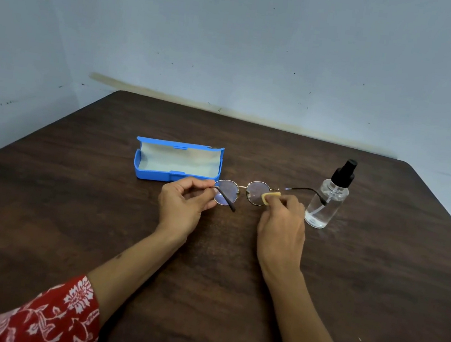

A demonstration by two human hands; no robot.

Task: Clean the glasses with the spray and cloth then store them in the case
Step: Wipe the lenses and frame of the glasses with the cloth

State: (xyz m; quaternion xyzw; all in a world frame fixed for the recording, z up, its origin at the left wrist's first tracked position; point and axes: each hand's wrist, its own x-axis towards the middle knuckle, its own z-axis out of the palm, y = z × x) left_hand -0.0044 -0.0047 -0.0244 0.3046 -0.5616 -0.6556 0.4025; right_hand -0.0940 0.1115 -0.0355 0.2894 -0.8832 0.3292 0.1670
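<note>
The glasses (241,191) were thin gold-toned wire frames with round lenses and dark, slim temple arms, held just above a dark wood-grain worktop (98,211) with their long axis running left to right, the lenses facing away from the person. The left hand (182,205) was closed around the left hinge, pinching it between fingers and thumb, that temple arm angling back toward the person. The right hand (283,224) was closed on a small folded yellowish cloth (269,198), pressed against the right lens at its outer edge; the right temple arm stretched out sideways in front of the spray bottle (329,199). That bottle was clear, cylindrical and round-shouldered, topped with a black pump, standing upright just right of the hand. Behind the left lens a blue rigid plastic case (178,161) lay open, long side parallel to the glasses, its pale lining showing.
</note>
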